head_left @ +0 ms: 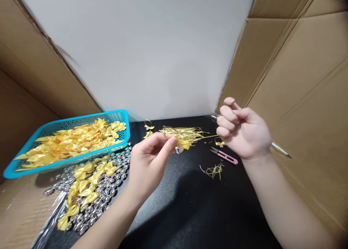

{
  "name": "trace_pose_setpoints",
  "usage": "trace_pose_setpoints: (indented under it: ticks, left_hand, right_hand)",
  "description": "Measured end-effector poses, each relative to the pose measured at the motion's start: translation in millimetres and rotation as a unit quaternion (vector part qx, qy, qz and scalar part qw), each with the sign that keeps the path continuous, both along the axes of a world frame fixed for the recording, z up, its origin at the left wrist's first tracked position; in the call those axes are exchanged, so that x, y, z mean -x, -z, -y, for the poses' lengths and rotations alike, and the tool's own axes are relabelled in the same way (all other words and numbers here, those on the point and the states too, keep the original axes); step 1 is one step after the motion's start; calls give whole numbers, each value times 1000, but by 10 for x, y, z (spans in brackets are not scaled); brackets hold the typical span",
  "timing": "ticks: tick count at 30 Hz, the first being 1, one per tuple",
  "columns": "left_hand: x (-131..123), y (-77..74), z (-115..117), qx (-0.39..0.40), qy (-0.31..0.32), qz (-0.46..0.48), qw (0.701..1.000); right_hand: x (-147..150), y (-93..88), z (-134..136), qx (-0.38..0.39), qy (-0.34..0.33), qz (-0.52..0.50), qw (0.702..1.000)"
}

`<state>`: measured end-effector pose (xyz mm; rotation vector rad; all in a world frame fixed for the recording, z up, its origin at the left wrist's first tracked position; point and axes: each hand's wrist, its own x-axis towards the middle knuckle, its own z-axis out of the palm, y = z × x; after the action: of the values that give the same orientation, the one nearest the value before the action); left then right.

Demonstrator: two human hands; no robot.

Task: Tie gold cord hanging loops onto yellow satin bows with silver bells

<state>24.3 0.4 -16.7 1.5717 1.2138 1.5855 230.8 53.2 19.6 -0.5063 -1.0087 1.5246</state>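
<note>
Between thumb and fingers, my left hand (152, 160) pinches a yellow ribbon bow (185, 144) with a shiny silver bead (178, 150) below it and a loop of gold cord at its top. My right hand (241, 131) is raised to the right, apart from the bow, its fingers curled in and the thumb pressed against them. Whether anything thin is in that grip is hidden. A gold strand reaches from the bundle of gold cords (187, 134) toward the right fingers; I cannot tell if they touch it. Pink thread snips (227, 156) lie below the right hand.
At left, a blue basket (127, 129) holds many yellow bows. Loose silver beads (108, 185) and more bows (87, 187) lie before it. Cord scraps (213, 171) are on the black table. Finished-looking looped bows (148, 129) sit behind. Cardboard walls (304, 82) flank both sides; a pen-like tool (281, 150) is at right.
</note>
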Motion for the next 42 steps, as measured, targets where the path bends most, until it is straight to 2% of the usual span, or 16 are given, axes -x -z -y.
trace_pose_setpoints:
  ticks: [5,9,12,16,19,27,38,42]
  left_hand:
    - [9,62,-6,-47,-20,-35,998]
    - [32,107,-3,-122,-38,-71,989]
    - [47,125,-3,-156,-41,-74,984]
    - [50,126,-9,-145,-4,-62,987]
    - [45,129,-16,-128,39,-47,990]
    - [28,129,-51,-98,88,-16,991]
    - [25,123,-22,-84,85,-18,993]
    - [19,111,-1,-63,92,-11,994]
  right_hand:
    - [-10,11,27,-10,-23,30,999]
    - [101,87,95,-105,-24,106,989]
    - [130,92,129,-142,5,99,985]
    - [58,13,131,-129,77,45,988]
    - [-3,-38,130,-110,104,38,988]
    - [-116,-88,113,-94,124,11,988]
    - [-250,-138,84,-96,118,-11,988]
    - [-276,-157,102,-83,118,-49,988]
